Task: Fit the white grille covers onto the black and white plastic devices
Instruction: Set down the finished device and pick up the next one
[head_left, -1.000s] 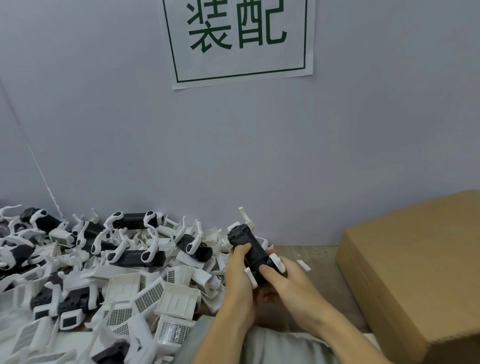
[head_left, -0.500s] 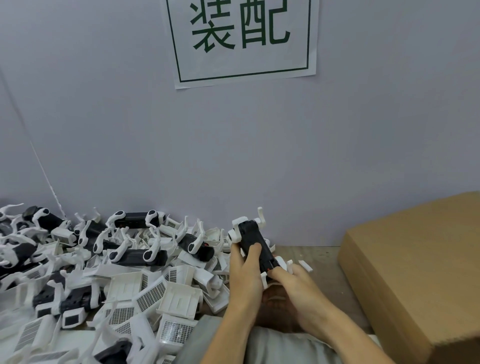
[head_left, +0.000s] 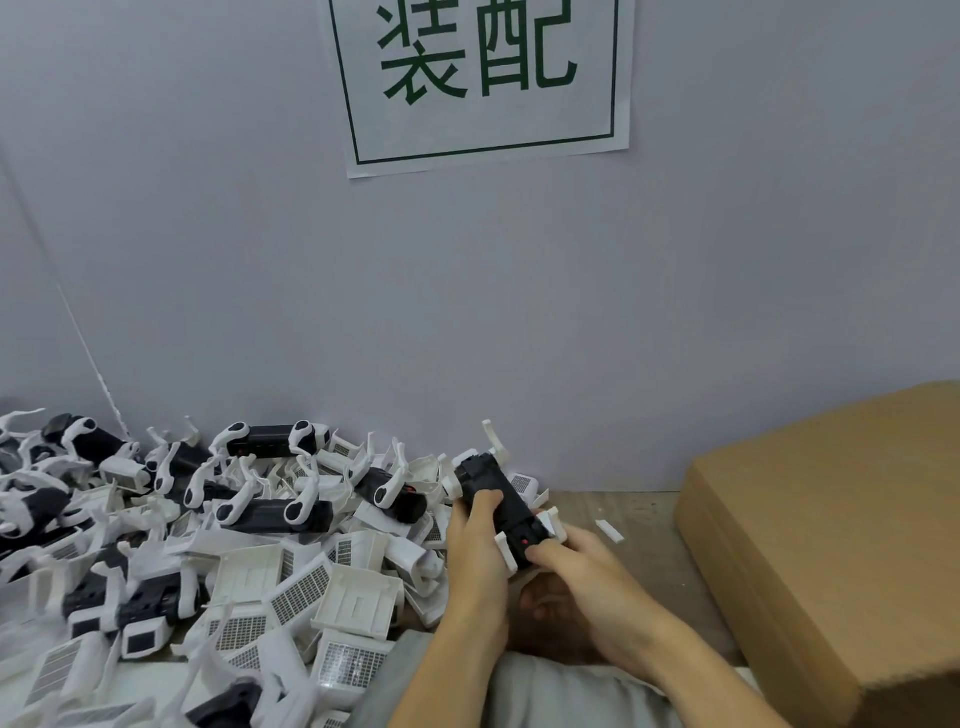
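Both my hands, left (head_left: 475, 551) and right (head_left: 582, 571), grip one black device (head_left: 498, 499) beside the grille covers (head_left: 301, 592) pile.

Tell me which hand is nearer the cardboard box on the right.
Right. The right hand holds the near end of the black and white device, on the side toward the cardboard box but apart from it. The left hand holds the device's far side, further from the box.

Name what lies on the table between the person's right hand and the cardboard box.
In the head view, one small loose white plastic piece lies on the wooden table between the right hand and the cardboard box; otherwise that stretch is bare.
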